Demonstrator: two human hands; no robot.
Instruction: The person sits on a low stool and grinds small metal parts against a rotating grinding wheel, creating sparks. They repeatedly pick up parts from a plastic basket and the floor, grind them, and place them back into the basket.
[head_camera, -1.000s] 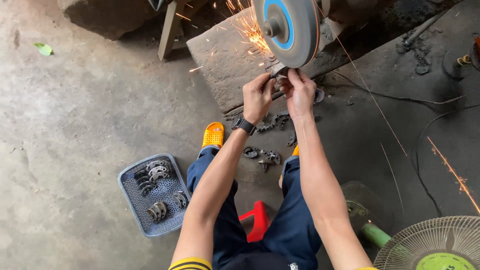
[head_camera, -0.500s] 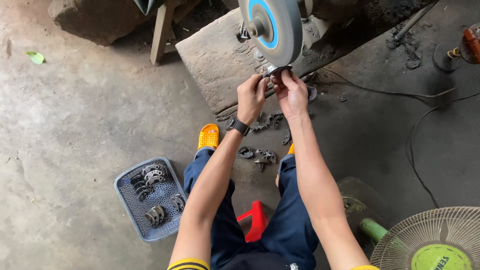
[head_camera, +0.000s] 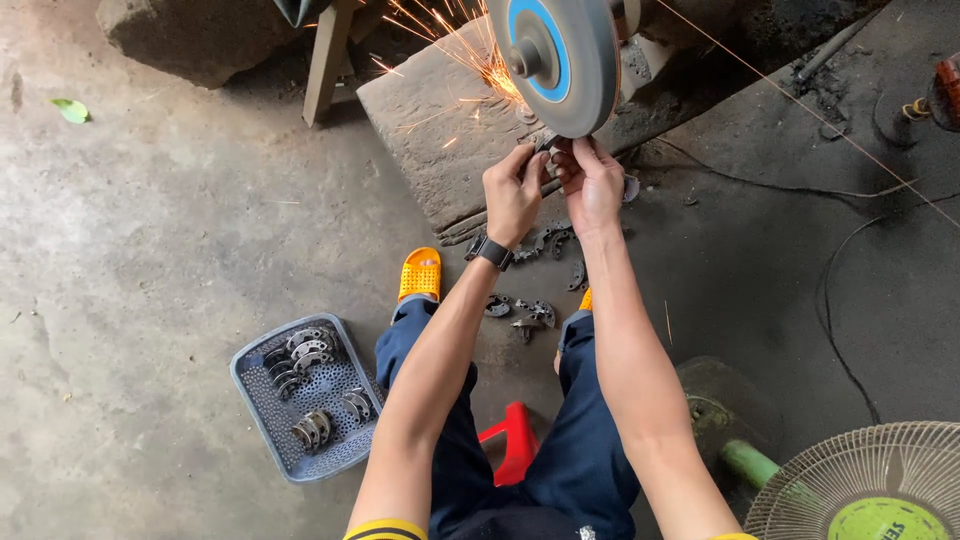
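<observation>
A grey grinding wheel (head_camera: 560, 60) with a blue hub spins at the top, throwing orange sparks up and to the left. Pressed against its lower edge is a small dark metal part (head_camera: 549, 145), mostly hidden by my fingers. My left hand (head_camera: 513, 195), with a black watch on the wrist, and my right hand (head_camera: 590, 183) both grip that part from either side. Several similar curved metal parts (head_camera: 525, 312) lie on the floor between my feet.
A grey perforated basket (head_camera: 262, 410) with several ground parts sits at the lower left. A stone slab (head_camera: 430, 130) lies under the wheel. A red stool (head_camera: 512, 440) is beneath me, a fan (head_camera: 860, 485) at the lower right, cables on the right floor.
Both hands stay on the part at the wheel's lower edge. Sparks, absent half a second ago, now fly again up and left from the wheel.
</observation>
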